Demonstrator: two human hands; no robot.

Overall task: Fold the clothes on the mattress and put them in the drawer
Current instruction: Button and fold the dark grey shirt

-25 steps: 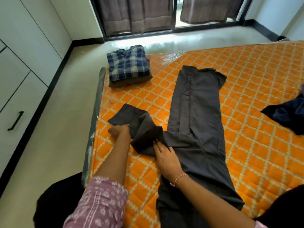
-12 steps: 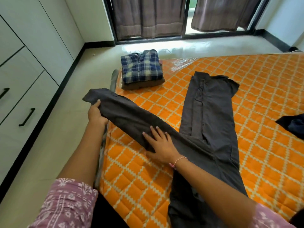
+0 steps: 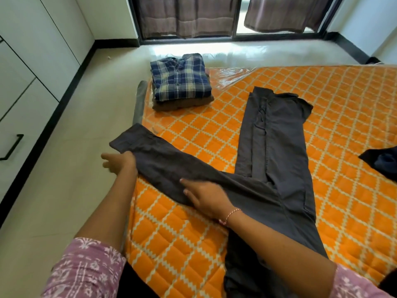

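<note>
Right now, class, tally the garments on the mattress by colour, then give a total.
Dark grey shirt: 1
Blue checked shirt: 1
Brown folded garment beneath it: 1
Navy garment at right edge: 1
Total: 4

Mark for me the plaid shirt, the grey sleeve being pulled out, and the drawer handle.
plaid shirt (image 3: 181,77): head view, middle of its folded front.
grey sleeve (image 3: 163,160): head view, mid-length, between the hands.
drawer handle (image 3: 11,147): head view, its black bar.

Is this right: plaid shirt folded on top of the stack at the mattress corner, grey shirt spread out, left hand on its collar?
Not quite. The left hand is on the sleeve, not the collar; the head view shows it. The plaid shirt does top the stack, and the grey shirt is spread out.
</note>
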